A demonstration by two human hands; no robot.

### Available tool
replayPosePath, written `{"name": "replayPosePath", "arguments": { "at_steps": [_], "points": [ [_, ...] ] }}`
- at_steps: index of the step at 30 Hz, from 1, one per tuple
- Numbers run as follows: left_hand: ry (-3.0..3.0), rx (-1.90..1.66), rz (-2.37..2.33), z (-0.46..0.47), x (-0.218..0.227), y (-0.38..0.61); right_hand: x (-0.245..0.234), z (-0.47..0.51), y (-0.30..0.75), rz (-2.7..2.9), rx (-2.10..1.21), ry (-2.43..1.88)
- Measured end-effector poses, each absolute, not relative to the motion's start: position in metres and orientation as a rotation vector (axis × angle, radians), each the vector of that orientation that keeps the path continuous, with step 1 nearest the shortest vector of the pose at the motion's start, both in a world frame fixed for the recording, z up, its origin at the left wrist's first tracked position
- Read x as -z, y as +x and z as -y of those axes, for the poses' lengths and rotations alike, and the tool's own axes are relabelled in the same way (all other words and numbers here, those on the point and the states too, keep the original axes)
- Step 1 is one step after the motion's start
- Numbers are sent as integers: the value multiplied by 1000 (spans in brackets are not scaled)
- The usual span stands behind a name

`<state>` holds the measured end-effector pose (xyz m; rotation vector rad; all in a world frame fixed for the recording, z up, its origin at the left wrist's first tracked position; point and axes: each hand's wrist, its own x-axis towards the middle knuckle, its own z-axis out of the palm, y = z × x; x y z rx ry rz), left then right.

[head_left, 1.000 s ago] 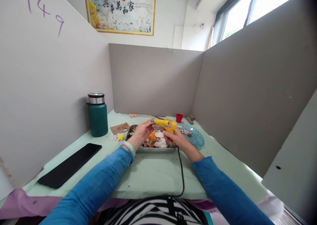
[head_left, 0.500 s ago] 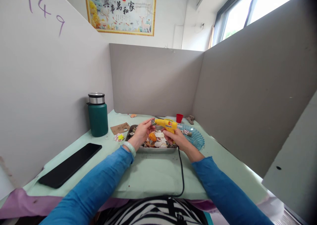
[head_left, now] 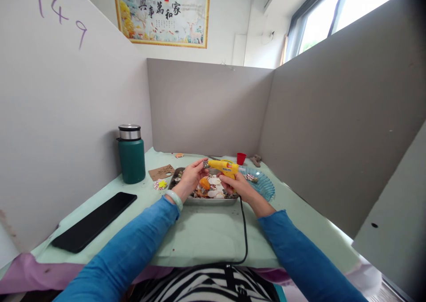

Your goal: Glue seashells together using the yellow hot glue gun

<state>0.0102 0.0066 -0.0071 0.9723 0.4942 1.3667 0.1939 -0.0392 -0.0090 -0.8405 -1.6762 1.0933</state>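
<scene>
My right hand point(head_left: 238, 186) is wrapped round the grip of a yellow hot glue gun point(head_left: 223, 165), whose nozzle points left. A black cord point(head_left: 245, 231) runs down from its handle to the table's front edge. My left hand point(head_left: 193, 176), with a pale bangle at the wrist, is closed in a pinch at the nozzle end. A small greyish piece shows at its fingertips, too small to name. Both hands are above a metal tray point(head_left: 213, 202) of shells and small stones, with an orange shell point(head_left: 204, 183) among them.
A green flask point(head_left: 131, 158) and a black phone point(head_left: 95, 222) are on the left. Near the tray lie a brown card point(head_left: 161, 172) and a decorated disc with a yellow flower point(head_left: 162, 184). On the right are a blue glass plate point(head_left: 266, 187) and a red cup point(head_left: 241, 158). Grey partitions point(head_left: 209, 107) enclose the table.
</scene>
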Motion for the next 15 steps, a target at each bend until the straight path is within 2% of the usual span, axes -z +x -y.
{"name": "replayPosePath", "arguments": {
  "at_steps": [15],
  "points": [
    [915, -1392, -477, -11, 9, 8, 14, 38, 196, 1719, -1100, -839]
  ]
}}
